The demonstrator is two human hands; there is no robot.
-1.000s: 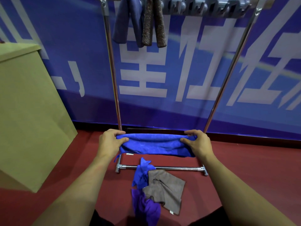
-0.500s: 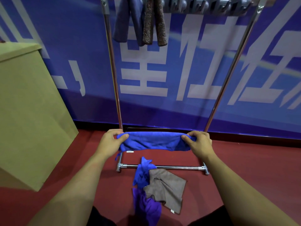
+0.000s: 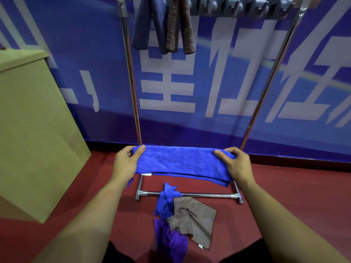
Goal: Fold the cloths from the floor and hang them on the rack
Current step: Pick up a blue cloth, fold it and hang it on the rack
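A bright blue cloth (image 3: 182,164), folded into a long band, stretches level in the air before the chrome rack (image 3: 131,73). 3 loose cloths lie on the red floor: blue (image 3: 167,201), brown (image 3: 193,219), purple (image 3: 171,242). 2 cloths (image 3: 163,25) hang from the rack's top.

I see dim, bluish light; the chrome metal rack uprights (image 3: 133,88) bow outward from wide-angle distortion, and grey hooks above them smear with blur.

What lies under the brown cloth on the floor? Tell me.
The brown cloth overlaps a blue cloth and a purple cloth. Anything else beneath it is covered.
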